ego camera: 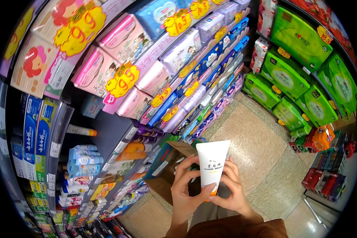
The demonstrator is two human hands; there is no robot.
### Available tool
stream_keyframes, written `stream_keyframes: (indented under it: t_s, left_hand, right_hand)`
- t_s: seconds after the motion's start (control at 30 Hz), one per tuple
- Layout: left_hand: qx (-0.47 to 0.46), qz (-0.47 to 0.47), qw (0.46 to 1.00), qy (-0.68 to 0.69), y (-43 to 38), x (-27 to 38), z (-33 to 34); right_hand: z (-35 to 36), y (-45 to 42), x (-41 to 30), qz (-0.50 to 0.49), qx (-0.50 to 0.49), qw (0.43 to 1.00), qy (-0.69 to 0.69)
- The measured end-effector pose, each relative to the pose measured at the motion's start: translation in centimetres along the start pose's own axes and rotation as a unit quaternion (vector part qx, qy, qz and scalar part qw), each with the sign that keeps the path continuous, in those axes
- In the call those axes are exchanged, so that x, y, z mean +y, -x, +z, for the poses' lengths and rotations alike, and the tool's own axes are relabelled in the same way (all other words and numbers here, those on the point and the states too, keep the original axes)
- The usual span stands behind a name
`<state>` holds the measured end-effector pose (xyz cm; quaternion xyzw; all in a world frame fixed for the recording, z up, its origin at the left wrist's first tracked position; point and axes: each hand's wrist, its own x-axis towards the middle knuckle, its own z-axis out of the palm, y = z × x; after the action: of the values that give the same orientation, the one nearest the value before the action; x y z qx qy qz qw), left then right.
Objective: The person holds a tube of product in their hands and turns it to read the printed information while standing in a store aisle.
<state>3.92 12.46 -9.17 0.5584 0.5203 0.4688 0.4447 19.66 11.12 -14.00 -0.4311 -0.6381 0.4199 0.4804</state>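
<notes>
A white squeeze tube [211, 157] with an orange cap [213, 194] and printed writing is held upright in front of me, its flat crimped end at the top. My left hand [186, 184] grips it from the left, thumb across the front near the cap. From the right, my right hand [233, 186] holds the same tube, fingers at its side and thumb by the cap. On the shelf to the left lies a similar white tube with an orange cap [82, 130]. Blue-and-white tubes [84, 160] are stacked in front of it.
An open cardboard box [163, 181] stands on the tiled floor [244, 131], just left of my hands. Shelves of pink and purple packs [123, 38] with yellow price tags line the left. Green tissue packs [288, 74] fill the right shelving, above toy vehicles [311, 141].
</notes>
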Motion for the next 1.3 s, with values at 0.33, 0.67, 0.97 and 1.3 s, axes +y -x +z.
stream_keyframes:
  t_s: [0.33, 0.67, 0.97, 1.3]
  left_hand:
    - [-0.052, 0.004, 0.998, 0.018, -0.1, 0.5, 2.5]
    - [-0.092, 0.007, 0.994, 0.060, 1.5, 0.8, 1.4]
    - [-0.100, -0.005, 0.991, 0.093, 3.6, 0.0, -3.6]
    - [-0.036, -0.087, 0.985, 0.146, 4.2, -2.5, -10.8]
  right_hand:
    - [-1.7, 1.2, 0.3, -0.014, 0.064, 0.997, -0.041]
    - [-0.4, 2.9, -1.0, -0.035, 0.110, 0.993, -0.040]
    - [4.7, 4.5, -3.2, -0.026, 0.117, 0.992, -0.029]
    - [10.9, 5.8, -5.1, 0.034, 0.103, 0.993, 0.040]
